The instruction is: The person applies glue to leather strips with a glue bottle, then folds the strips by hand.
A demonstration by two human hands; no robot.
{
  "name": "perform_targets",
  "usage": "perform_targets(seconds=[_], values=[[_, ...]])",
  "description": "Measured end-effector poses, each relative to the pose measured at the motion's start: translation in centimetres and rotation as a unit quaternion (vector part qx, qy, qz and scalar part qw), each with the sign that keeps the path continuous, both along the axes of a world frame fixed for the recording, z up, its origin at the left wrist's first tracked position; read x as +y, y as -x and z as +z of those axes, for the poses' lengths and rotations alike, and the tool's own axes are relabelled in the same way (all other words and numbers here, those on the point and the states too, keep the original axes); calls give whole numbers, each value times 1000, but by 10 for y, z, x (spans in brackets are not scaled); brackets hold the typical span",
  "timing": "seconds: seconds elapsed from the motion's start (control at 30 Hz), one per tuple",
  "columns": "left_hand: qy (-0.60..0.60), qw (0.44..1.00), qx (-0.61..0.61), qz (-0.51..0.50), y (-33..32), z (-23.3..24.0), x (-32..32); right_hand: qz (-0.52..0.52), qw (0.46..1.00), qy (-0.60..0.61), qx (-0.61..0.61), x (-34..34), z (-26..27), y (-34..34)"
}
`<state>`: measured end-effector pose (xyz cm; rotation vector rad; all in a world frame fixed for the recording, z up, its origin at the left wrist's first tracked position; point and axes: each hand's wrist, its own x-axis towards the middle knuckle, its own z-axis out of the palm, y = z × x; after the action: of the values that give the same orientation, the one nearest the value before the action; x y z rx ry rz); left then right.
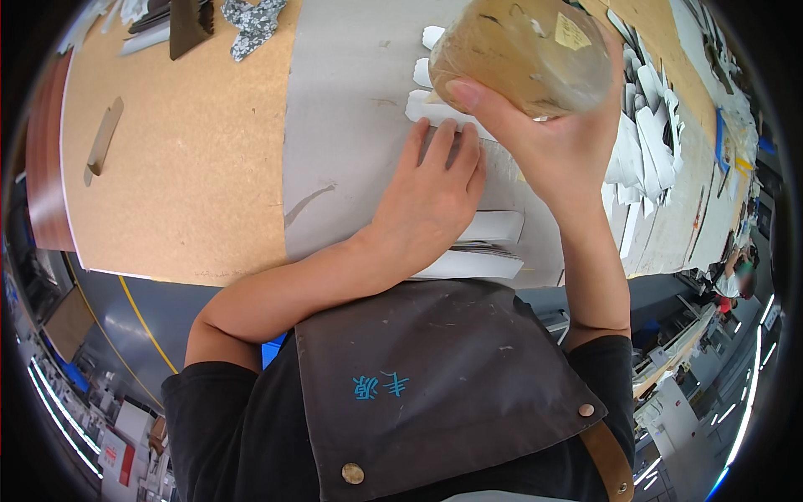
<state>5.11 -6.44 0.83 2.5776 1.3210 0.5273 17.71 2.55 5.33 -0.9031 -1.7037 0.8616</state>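
Observation:
In my right hand (552, 138) is a clear plastic container (521, 56) with yellowish contents, its wall bearing a small paper note. The thumb lies along its near side, above the table. My left hand (433, 188) rests palm down, fingertips on the edge of a white strip-shaped piece (420, 106). More white pieces (421, 73) lie in a row beyond it, partly hidden by the container. Close to my apron, partly under the left wrist, lies a stack of white pieces (489, 263). The container hides what is directly below it.
A large heap of white cut pieces (646, 132) lies at the right. Grey board (339, 157) covers the table's middle, beside tan board (188, 157). A flowered scrap (251, 25) and dark pieces (188, 28) lie at upper left, a thin brown strip (103, 144) below. People (734, 282) are far right.

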Motion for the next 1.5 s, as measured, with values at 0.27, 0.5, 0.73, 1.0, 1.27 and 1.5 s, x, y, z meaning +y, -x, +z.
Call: perform_targets(seconds=[0.27,0.5,0.73,1.0,1.27,1.5], values=[[-17,1000,4,3,1,-1,1,3,999,-30,-36,5,2,10],[-1,1000,6,9,-1,-1,0,-33,998,-26,-53,-2,7,-2],[-7,999,33,11,1,-2,0,-157,976,47,-144,-18,24,-37],[5,999,29,20,2,0,-1,-225,962,78,-138,-29,25,-71],[19,999,33,20,4,9,-1,-142,974,176,0,-26,27,-79],[22,1000,-1,19,6,6,-4,-59,927,253,269,-15,11,-55]])
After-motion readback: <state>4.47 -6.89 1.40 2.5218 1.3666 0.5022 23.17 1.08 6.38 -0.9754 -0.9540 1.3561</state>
